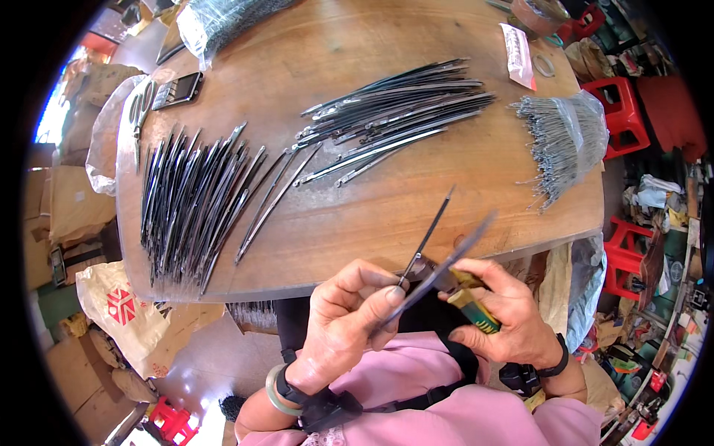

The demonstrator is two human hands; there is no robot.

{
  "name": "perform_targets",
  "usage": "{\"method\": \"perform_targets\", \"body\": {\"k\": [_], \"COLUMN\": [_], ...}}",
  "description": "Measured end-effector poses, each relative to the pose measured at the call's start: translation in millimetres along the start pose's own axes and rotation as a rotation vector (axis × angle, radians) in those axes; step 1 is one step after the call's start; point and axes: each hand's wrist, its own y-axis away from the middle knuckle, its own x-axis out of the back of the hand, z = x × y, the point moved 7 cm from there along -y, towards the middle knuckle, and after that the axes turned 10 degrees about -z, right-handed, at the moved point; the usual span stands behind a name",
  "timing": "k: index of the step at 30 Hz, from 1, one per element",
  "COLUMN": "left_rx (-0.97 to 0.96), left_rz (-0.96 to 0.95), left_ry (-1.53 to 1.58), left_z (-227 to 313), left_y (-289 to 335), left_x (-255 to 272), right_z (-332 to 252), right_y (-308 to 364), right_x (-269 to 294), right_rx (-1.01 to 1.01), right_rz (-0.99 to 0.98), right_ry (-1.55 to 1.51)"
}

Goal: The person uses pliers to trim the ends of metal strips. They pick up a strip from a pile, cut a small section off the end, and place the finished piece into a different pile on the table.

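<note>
Close to my body, in front of the table edge, my left hand (pixel 355 303) pinches a thin dark strip (pixel 430 234) between thumb and fingers. A second, wider strip (pixel 446 260), blurred by motion, crosses it and also runs to those fingers. My right hand (pixel 506 306) is wrapped round a hand tool with green and yellow grips (pixel 474 311), which looks like pliers. Its metal head is partly hidden behind the wider strip. On the table lie two piles of long, thin dark strips: one pile (pixel 193 208) at the left and another pile (pixel 401 104) near the middle.
The wooden table (pixel 357 215) holds a bundle of thin grey wires (pixel 569 141) at the right. Scissors (pixel 140 111) and a phone (pixel 178 91) lie far left. A plastic-wrapped bundle (pixel 223 26) sits at the back. Red stools (pixel 621 119) stand beyond the right edge.
</note>
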Motion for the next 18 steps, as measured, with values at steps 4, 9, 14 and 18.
{"method": "perform_targets", "body": {"k": [4, 9, 14, 18], "left_rx": [-0.081, -0.052, -0.146, -0.321], "left_rz": [0.041, 0.112, 0.159, 0.41], "left_ry": [-0.096, -0.213, -0.111, -0.407], "left_z": [4.3, -9.2, 28.3, 76.5], "left_y": [1.5, 2.4, 2.0, 20.9], "left_x": [-2.8, 14.9, 22.0, 48.3], "right_z": [-6.4, -5.4, -22.9, -16.3], "right_y": [-6.1, -8.7, -43.4, -50.8], "right_x": [-6.9, -25.6, -18.4, 1.3], "right_rx": [0.074, 0.069, 0.138, 0.202], "right_rz": [-0.094, -0.148, -0.124, -0.019], "right_ry": [0.114, 0.204, 0.156, 0.1]}}
